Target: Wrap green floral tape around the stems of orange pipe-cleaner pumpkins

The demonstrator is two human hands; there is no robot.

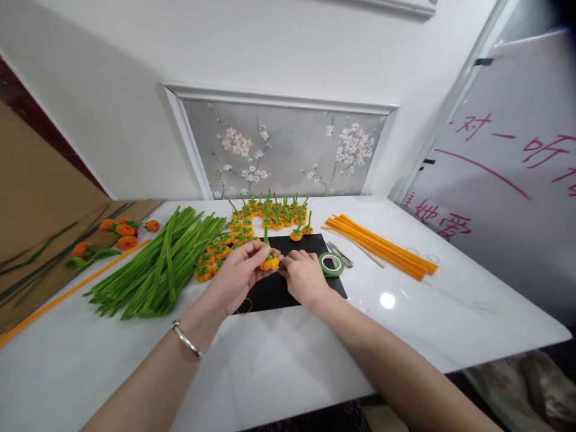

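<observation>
My left hand (240,269) pinches a small orange pipe-cleaner pumpkin (270,263) whose green stem points up. Close beside it, over the black mat (270,295), my right hand (303,275) has its fingers curled together; whatever is in them is hidden. Many similar pumpkins (245,225) with green stems stand in a cluster behind and left of my hands. Two of them, one a pumpkin (296,234) at the mat's back edge, sit a little apart. A roll of green tape (332,264) lies just right of my right hand, with thread snips (341,254) next to it.
Green pipe cleaners (157,270) are heaped on the left, and an orange bundle of pipe cleaners (382,246) lies on the right. Orange pompom-like flowers (126,234) rest on brown cardboard at far left. A whiteboard (504,150) leans at the right, behind the white table (450,324).
</observation>
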